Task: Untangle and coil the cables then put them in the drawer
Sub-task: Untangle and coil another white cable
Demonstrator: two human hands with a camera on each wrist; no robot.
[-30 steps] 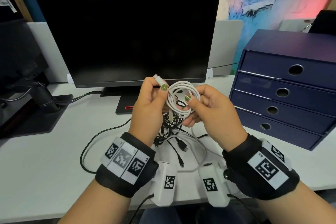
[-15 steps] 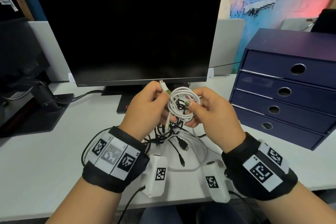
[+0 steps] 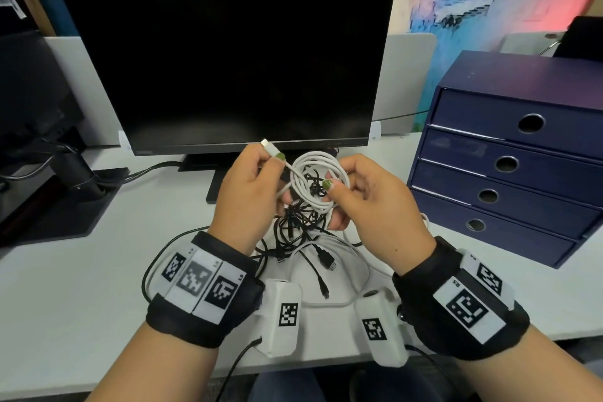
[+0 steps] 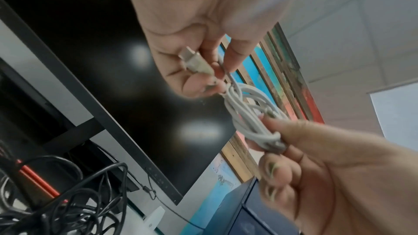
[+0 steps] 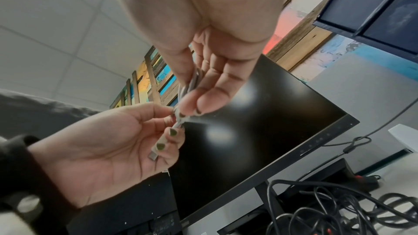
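With our right hand (image 3: pixel 365 196) pinching the coiled white cable (image 3: pixel 315 184) and our left hand (image 3: pixel 251 192) gripping its plug end (image 3: pixel 270 148) just beside it above the black tangle (image 3: pixel 300 225), we should wrap that tail snugly around the loops.

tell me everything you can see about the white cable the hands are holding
The white cable is thin, round and smooth, plastic-looking, wound into a small coil of several loops held upright above the desk. The right hand pinches the coil's side between thumb and fingers. The left hand pinches the free end just behind its white plug, which points up and away toward the monitor. The tangle of black cables lies below it.
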